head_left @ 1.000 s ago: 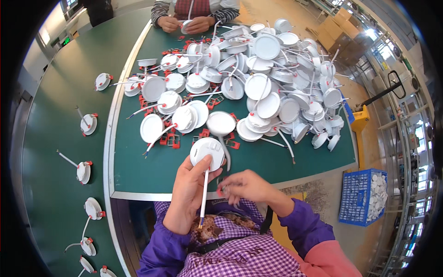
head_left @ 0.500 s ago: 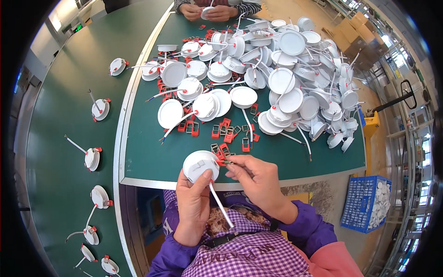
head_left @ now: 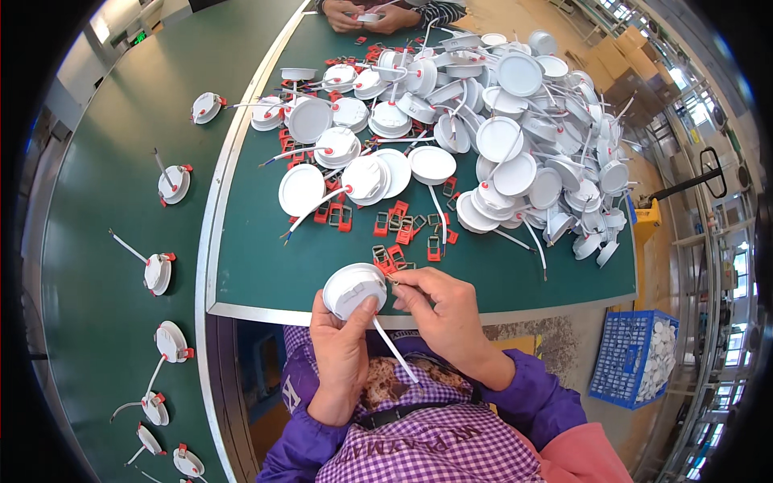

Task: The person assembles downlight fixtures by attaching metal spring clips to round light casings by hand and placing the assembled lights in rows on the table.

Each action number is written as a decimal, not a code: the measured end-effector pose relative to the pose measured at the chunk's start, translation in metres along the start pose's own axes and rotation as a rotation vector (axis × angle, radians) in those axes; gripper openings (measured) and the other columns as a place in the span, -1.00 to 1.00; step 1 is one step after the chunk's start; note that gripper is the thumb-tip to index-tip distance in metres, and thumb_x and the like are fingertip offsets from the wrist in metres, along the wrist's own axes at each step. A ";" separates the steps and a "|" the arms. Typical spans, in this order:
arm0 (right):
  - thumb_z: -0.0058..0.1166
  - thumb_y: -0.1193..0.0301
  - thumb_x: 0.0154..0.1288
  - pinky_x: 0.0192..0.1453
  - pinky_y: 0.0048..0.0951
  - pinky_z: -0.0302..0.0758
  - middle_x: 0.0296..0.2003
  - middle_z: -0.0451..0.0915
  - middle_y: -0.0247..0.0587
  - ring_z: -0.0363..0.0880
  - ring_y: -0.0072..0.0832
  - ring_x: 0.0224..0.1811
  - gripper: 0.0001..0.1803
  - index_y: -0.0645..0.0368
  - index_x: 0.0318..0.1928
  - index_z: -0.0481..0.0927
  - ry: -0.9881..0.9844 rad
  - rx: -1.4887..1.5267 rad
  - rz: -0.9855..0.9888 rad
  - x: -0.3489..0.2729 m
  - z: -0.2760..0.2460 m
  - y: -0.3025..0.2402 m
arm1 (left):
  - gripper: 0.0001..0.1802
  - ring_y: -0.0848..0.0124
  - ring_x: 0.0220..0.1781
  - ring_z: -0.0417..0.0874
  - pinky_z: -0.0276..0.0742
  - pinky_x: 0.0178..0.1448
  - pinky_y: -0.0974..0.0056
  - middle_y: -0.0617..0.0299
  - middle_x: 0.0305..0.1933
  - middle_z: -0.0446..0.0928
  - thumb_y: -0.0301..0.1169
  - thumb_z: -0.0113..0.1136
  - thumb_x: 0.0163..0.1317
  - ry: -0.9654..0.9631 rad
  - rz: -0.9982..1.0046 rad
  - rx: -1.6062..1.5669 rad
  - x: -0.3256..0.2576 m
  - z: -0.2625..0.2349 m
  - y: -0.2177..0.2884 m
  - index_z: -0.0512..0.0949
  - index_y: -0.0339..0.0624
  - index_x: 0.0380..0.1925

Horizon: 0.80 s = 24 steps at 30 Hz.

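Observation:
My left hand (head_left: pixel 342 346) is closed around a round white downlight (head_left: pixel 352 291), thumb on its back face. The downlight's white cable (head_left: pixel 396 351) hangs down toward my apron. At the light's right edge, my right hand (head_left: pixel 443 310) pinches a small spring clip (head_left: pixel 393 279), mostly hidden by the fingertips. Just beyond lie loose red clips with metal springs (head_left: pixel 390 258) on the green table (head_left: pixel 278 270). A big heap of white downlights (head_left: pixel 515 153) with cables covers the table's middle and right.
On the green surface to the left, several downlights with red clips (head_left: pixel 159 274) stand in a line, past a metal edge strip (head_left: pixel 211 233). Across the table, another person's hands (head_left: pixel 366 14) hold a downlight. A blue crate (head_left: pixel 624 358) of white parts and a yellow pallet jack (head_left: pixel 646 216) are at right.
The red part of the clip seen at my right fingertips earlier is now mostly out of sight at the light's edge. The view has shifted slightly; both hands keep their grips.

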State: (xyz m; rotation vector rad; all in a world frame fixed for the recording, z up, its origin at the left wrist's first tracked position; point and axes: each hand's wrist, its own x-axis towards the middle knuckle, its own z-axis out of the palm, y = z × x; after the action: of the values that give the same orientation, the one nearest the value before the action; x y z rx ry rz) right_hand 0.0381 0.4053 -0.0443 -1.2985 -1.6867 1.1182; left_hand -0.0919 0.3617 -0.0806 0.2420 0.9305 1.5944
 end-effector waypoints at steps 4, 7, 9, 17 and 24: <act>0.05 0.58 0.28 -0.35 -0.48 0.55 -0.34 0.61 -0.05 0.66 -0.40 -0.42 -0.85 0.37 -0.15 0.58 -0.002 0.024 0.033 0.002 0.000 0.002 | -0.63 0.41 -0.01 0.60 0.53 0.11 0.30 0.14 -0.05 0.57 -0.66 0.26 0.15 0.019 0.013 0.012 0.002 0.000 -0.004 0.41 -0.23 -0.06; 0.05 0.57 0.28 -0.35 -0.45 0.55 -0.32 0.61 -0.04 0.65 -0.34 -0.41 -0.83 0.35 -0.13 0.57 0.051 -0.084 -0.058 0.002 0.001 0.001 | -0.64 0.42 -0.02 0.61 0.52 0.12 0.31 0.15 -0.06 0.58 -0.66 0.27 0.15 0.015 0.027 0.035 0.002 0.000 -0.005 0.41 -0.23 -0.07; 0.05 0.57 0.28 -0.34 -0.42 0.54 -0.32 0.60 -0.03 0.64 -0.30 -0.40 -0.82 0.34 -0.12 0.57 0.066 -0.129 -0.091 0.004 0.000 0.003 | -0.65 0.42 -0.03 0.61 0.52 0.11 0.31 0.15 -0.07 0.58 -0.65 0.27 0.15 0.025 0.040 0.040 0.002 0.001 -0.005 0.42 -0.23 -0.08; 0.04 0.57 0.27 -0.32 -0.32 0.49 -0.33 0.57 -0.02 0.59 -0.19 -0.39 -0.84 0.32 -0.14 0.56 0.034 -0.143 -0.090 0.003 0.005 0.008 | -0.66 0.44 -0.04 0.61 0.52 0.09 0.33 0.17 -0.08 0.58 -0.65 0.28 0.14 0.044 0.053 0.062 0.004 0.001 -0.010 0.41 -0.22 -0.11; 0.04 0.58 0.26 -0.31 -0.33 0.49 -0.32 0.58 -0.03 0.59 -0.19 -0.38 -0.86 0.33 -0.17 0.56 0.010 -0.065 -0.033 0.001 0.010 0.005 | -0.68 0.47 -0.07 0.60 0.51 0.05 0.36 0.19 -0.11 0.57 -0.64 0.28 0.16 0.042 0.082 0.079 0.005 0.000 -0.011 0.40 -0.20 -0.14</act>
State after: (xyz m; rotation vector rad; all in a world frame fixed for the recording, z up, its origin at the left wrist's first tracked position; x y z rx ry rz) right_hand 0.0302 0.4048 -0.0524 -1.3095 -1.7444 1.0436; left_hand -0.0852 0.3659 -0.0897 0.3059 1.0287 1.6453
